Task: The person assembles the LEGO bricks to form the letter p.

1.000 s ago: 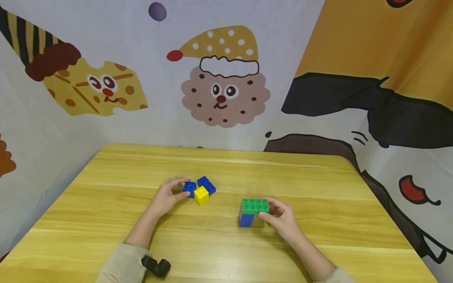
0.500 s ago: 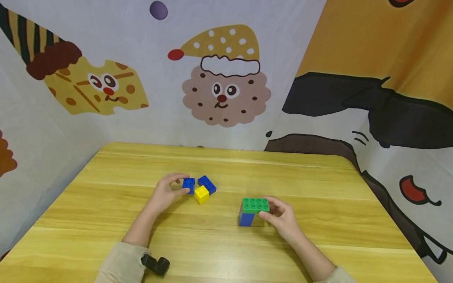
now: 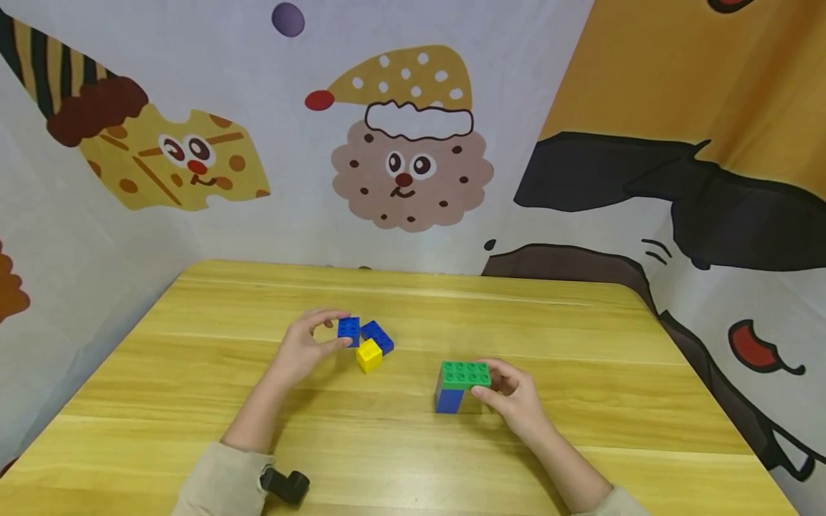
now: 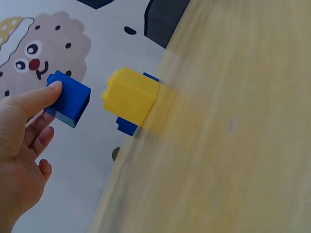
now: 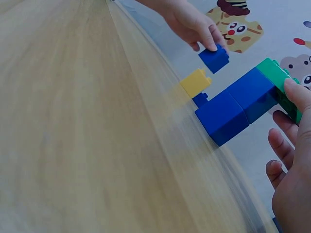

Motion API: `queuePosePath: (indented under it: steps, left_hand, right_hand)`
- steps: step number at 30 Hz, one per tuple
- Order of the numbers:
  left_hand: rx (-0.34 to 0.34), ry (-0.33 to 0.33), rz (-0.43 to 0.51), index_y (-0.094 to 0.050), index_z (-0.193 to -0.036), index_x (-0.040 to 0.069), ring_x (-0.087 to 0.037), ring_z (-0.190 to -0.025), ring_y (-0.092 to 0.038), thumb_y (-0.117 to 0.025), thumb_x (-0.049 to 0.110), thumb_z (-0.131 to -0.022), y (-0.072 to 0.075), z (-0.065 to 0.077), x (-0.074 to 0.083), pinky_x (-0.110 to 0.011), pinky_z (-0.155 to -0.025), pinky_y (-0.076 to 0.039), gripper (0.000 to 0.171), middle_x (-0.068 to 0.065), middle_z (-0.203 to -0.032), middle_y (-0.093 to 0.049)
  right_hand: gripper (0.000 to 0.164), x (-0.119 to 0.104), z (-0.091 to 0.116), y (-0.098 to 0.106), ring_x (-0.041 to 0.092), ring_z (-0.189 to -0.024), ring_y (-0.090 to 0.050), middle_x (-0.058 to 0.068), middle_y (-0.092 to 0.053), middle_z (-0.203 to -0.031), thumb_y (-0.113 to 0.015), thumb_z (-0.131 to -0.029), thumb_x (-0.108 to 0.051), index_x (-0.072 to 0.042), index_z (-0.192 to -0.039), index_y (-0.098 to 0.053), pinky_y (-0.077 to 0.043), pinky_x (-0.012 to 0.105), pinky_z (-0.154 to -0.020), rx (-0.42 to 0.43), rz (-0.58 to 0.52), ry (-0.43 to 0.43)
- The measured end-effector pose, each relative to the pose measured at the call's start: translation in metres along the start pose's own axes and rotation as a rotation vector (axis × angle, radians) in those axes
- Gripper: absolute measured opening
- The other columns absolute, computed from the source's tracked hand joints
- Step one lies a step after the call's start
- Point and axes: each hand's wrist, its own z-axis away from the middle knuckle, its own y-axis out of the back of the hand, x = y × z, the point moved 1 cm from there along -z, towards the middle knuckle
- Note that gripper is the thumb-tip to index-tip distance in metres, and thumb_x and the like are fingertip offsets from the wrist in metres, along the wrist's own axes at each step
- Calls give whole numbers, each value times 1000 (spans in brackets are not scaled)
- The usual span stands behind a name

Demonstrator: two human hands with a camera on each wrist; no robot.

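Note:
Between thumb and fingers, my left hand [image 3: 302, 351] pinches a blue toy brick [image 3: 348, 332]. The left wrist view shows this blue brick [image 4: 71, 98] raised off the table. Beside it on the table are a yellow brick [image 3: 369, 356] and another blue brick [image 3: 379, 338], partly hidden behind the yellow one in both wrist views. My right hand [image 3: 516, 401] pinches the overhanging end of a green brick [image 3: 465, 375]. That green brick sits on top of two stacked blue bricks [image 5: 235, 108], which stand upright on the table.
The wooden table [image 3: 387, 444] reaches back to a cloth wall [image 3: 284, 236] printed with cartoon figures. A black device [image 3: 286, 486] is strapped at my left sleeve [image 3: 222, 476].
My left hand has lifted the blue brick off the table and carried it slightly away and to the right. My right hand and the stack stay where they were.

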Motion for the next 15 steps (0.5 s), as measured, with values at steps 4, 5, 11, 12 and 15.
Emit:
queuePosePath:
  steps: [4,5,11,12,15]
  left_hand:
    - [5,-29,14,-69,-113,8,-33,-99,-50,-78,11,-80,-2,0,10,-53,-86,-38,34,-6,-113,-63]
    - [3,-39,20,-69,-113,8,-33,-98,-50,-79,11,-80,-3,0,12,-53,-86,-38,34,-6,-112,-63]
    - [-21,-80,81,-70,-111,7,-35,-97,-49,-79,9,-79,-8,1,27,-53,-87,-39,34,-3,-108,-63]
    - [-24,-80,86,-70,-111,8,-34,-97,-49,-79,10,-79,-9,2,30,-53,-87,-38,34,-3,-108,-63]
    - [-26,-84,95,-70,-112,9,-30,-97,-49,-79,10,-79,-13,3,36,-51,-87,-38,35,0,-110,-63]
  right_hand:
    - [31,0,0,0,10,-70,-56,1,-68,-86,-66,-84,8,9,-115,-60,-44,25,-55,-2,1,-4]
    - [31,0,0,0,10,-70,-56,1,-68,-86,-66,-84,8,9,-115,-60,-44,25,-55,-1,1,-5]
    - [31,-1,0,0,10,-69,-56,2,-68,-86,-66,-84,7,9,-115,-60,-44,24,-54,1,4,-7]
    - [31,0,0,0,10,-69,-56,2,-68,-86,-66,-84,7,9,-115,-60,-44,24,-54,0,5,-7]
    - [31,0,0,0,10,-69,-56,2,-68,-86,-66,-84,8,9,-115,-60,-44,24,-54,1,4,-5]
